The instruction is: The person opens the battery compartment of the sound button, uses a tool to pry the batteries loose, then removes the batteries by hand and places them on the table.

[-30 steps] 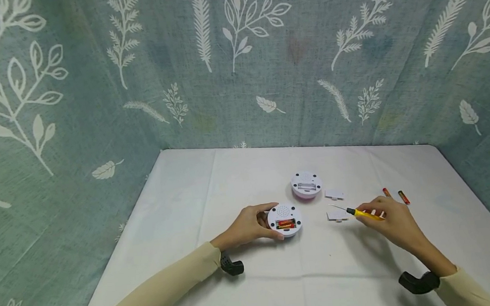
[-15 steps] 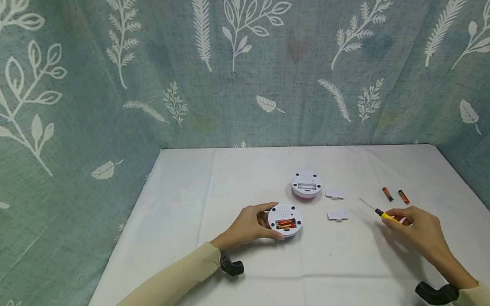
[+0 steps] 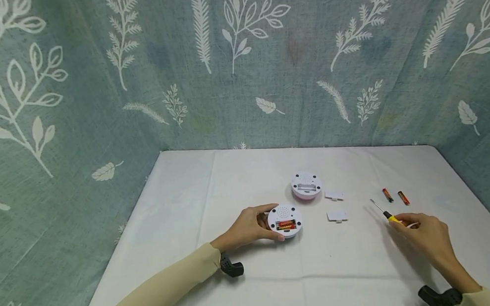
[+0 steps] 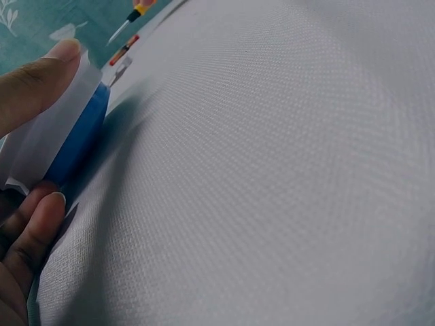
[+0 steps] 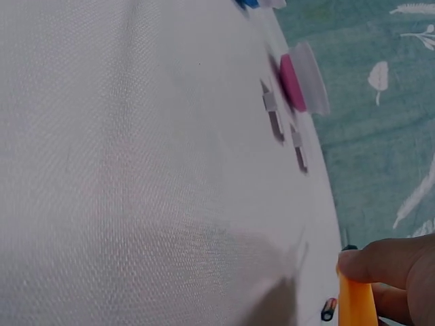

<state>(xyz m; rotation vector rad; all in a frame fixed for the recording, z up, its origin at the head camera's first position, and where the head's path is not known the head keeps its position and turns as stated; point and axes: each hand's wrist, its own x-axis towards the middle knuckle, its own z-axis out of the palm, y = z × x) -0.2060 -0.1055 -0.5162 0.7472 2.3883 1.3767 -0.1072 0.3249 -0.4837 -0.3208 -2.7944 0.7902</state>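
Observation:
My left hand (image 3: 249, 227) grips a round white battery-powered device (image 3: 283, 211) by its left side, thumb at the near rim. Its underside faces up, with two red batteries (image 3: 286, 225) in the uncovered compartment. In the left wrist view, a blue part (image 4: 80, 132) shows beneath the white body. Off to the right, my right hand (image 3: 431, 239) pinches a screwdriver (image 3: 387, 215) by its yellow handle (image 5: 357, 299), its metal tip pointing up and left over the cloth. Fingers hide part of the handle.
Behind the held device sits a similar one (image 3: 306, 186) with a pink base (image 5: 292, 83) and a bare battery slot. Two white battery covers (image 3: 334, 195) (image 3: 337, 216) lie right of it. Two loose batteries (image 3: 387, 195) (image 3: 403, 198) rest farther right. A patterned curtain (image 3: 236, 74) borders the white-clothed table.
My right hand has moved right and nearer to me with the screwdriver, away from the battery covers. My left hand and the device have stayed in place.

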